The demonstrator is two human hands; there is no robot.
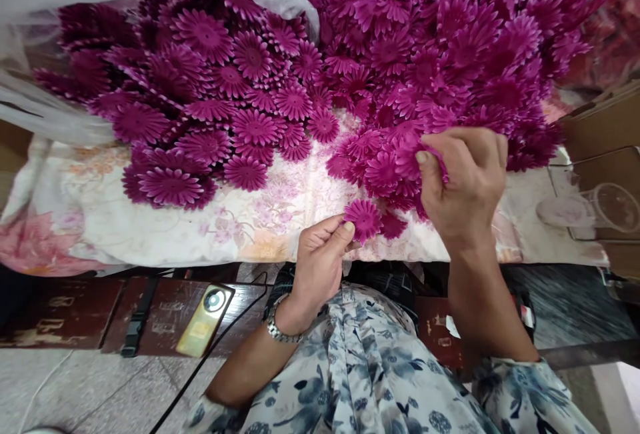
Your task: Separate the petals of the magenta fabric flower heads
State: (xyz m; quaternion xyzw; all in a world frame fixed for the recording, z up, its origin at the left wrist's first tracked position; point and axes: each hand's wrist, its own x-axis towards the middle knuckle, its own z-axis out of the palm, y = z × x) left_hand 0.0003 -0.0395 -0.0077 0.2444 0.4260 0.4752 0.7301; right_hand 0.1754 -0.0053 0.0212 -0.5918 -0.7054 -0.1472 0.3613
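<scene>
My left hand [320, 261] pinches a magenta artificial flower head [363, 221] between thumb and fingers, just above the near edge of the table. The flower's face is turned up, and its petals are spread. My right hand [465, 177] is raised over the right-hand heap of artificial flowers [425, 54], thumb and fingers bent together. Magenta petals show between them, though the piece is partly hidden and blends with the heap behind. A second heap of stacked flower heads [250, 124] lies to the left.
A translucent plastic bag [60, 114] covers part of the left heap. The floral tablecloth [270, 221] lies beneath. At right are a clear plastic cup [617, 207] and a cardboard box [605, 134]. A phone [205, 321] rests on the bench [55, 311] near a black cable.
</scene>
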